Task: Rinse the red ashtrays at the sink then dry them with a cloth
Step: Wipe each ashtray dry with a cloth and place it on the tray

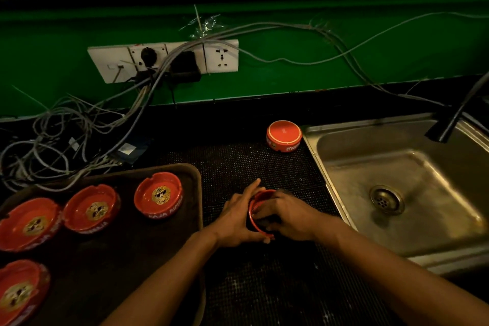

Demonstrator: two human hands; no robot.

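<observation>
Over the black mesh mat (264,286), my left hand (238,219) grips a red ashtray (254,209) tilted on its side, thumb under its rim. My right hand (288,217) is pushed into the bowl, fingers curled on something dark; I cannot tell whether it is a cloth. Another red ashtray (284,135) lies upside down on the mat beside the steel sink (330,167). Several red ashtrays stand upright on the dark tray (195,180) at the left, the nearest one (158,194) at its far right corner.
A dark tap (449,124) reaches over the sink's far right corner. A tangle of grey cables (66,135) lies on the counter at the far left, running up to a white socket strip (164,59) on the green wall.
</observation>
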